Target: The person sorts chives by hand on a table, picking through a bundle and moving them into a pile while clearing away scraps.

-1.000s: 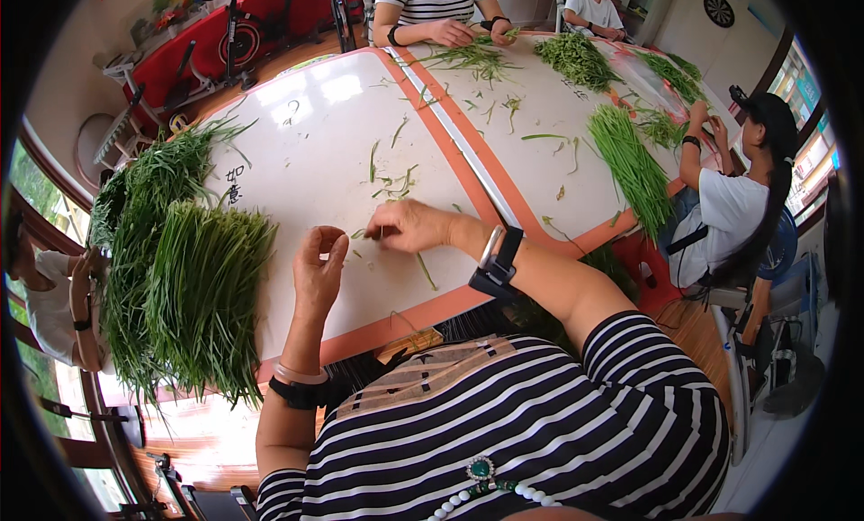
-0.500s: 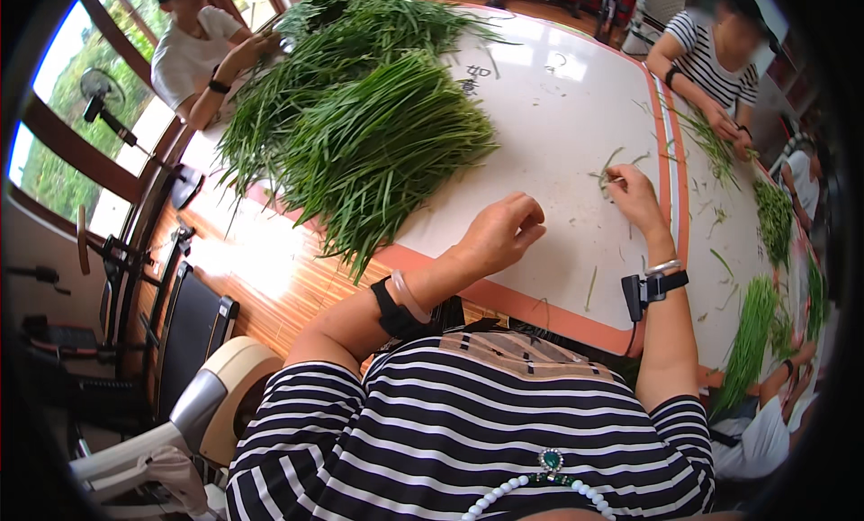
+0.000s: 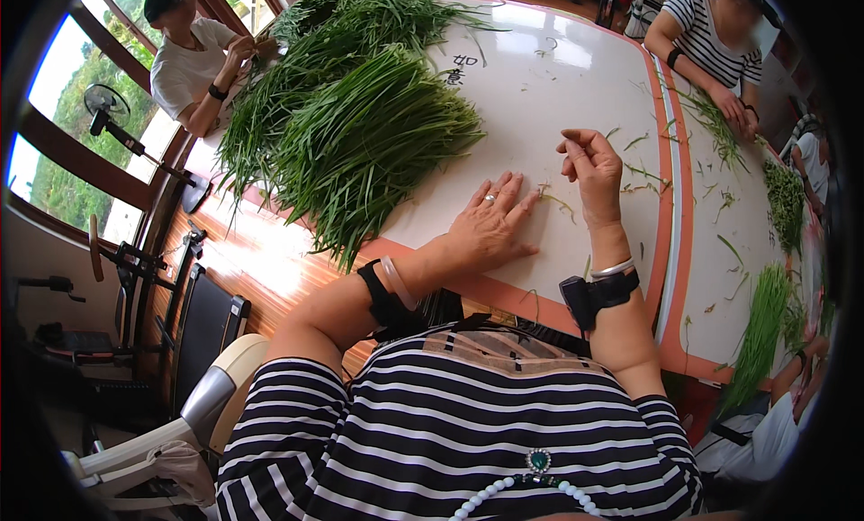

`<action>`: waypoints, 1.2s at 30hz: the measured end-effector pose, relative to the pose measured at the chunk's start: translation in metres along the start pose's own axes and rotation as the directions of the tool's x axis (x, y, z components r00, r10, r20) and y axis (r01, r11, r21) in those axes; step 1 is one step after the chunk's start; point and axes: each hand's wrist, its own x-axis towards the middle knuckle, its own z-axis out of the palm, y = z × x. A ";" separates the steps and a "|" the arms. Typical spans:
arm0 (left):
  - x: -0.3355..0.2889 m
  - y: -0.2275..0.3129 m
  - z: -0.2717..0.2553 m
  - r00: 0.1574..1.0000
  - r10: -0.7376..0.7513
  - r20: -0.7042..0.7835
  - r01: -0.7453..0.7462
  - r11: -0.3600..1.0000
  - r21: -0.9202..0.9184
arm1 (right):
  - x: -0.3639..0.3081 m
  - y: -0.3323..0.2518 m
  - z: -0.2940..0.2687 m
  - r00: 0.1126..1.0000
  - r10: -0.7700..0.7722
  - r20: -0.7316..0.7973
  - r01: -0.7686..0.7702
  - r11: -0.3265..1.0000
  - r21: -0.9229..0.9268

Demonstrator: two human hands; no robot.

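Observation:
My left hand (image 3: 493, 222) lies palm down on the white table (image 3: 531, 89), fingers spread, with a ring on one finger and nothing held. Just above the tabletop, my right hand (image 3: 594, 175) is raised with its fingers curled in toward the thumb; I see nothing between them. A thin pale scrap of leaf (image 3: 560, 202) rests between the two hands. To the left of my left hand lies a large pile of long green chives (image 3: 378, 139). Loose leaf scraps (image 3: 643, 172) are scattered to the right of my right hand.
An orange band (image 3: 664, 161) edges the table sections. Further bundles of greens (image 3: 758, 327) lie along the right side. One person (image 3: 202, 58) sits at the far left and another (image 3: 711, 49) at the far right, handling greens. A fan (image 3: 108, 107) stands by the windows.
My left hand has gone from loosely curled to spread flat on the table. My right hand has moved left and up, away from the scraps it was pinching, and now shows nothing held.

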 end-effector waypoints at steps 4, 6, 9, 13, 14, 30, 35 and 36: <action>0.053 0.006 0.016 0.998 0.055 0.041 -0.055 0.998 0.012 | 0.009 0.008 -0.040 0.972 -0.037 -0.230 0.051 0.997 0.056; 0.083 0.008 0.030 0.996 0.080 0.042 -0.080 0.997 0.009 | 0.011 0.000 -0.051 0.932 -0.064 -0.356 0.091 0.994 0.061; 0.134 0.006 0.042 0.992 0.053 -0.114 -0.058 0.998 -0.033 | 0.016 -0.010 -0.065 0.846 -0.105 -0.523 0.183 0.978 0.100; 0.172 0.004 0.019 0.958 -0.223 -0.182 0.099 0.849 -0.519 | 0.017 -0.013 -0.098 0.725 -0.061 -0.686 0.246 0.954 0.174; 0.167 0.001 0.012 0.954 -0.243 -0.174 0.119 0.843 -0.525 | 0.018 -0.011 -0.104 0.692 -0.010 -0.722 0.252 0.941 0.228; 0.254 0.069 0.066 0.975 0.020 -0.222 -0.159 0.761 -0.629 | 0.018 -0.011 -0.099 0.725 -0.003 -0.689 0.299 0.902 0.311; 0.207 0.057 0.031 0.883 -0.361 -0.300 -0.056 0.553 -0.832 | 0.014 0.006 -0.092 0.836 -0.299 -0.461 0.110 0.913 -0.393; 0.188 0.057 0.027 0.859 -0.453 -0.240 -0.022 0.436 -0.900 | 0.015 0.014 -0.088 0.930 -0.211 -0.300 0.103 0.935 -0.339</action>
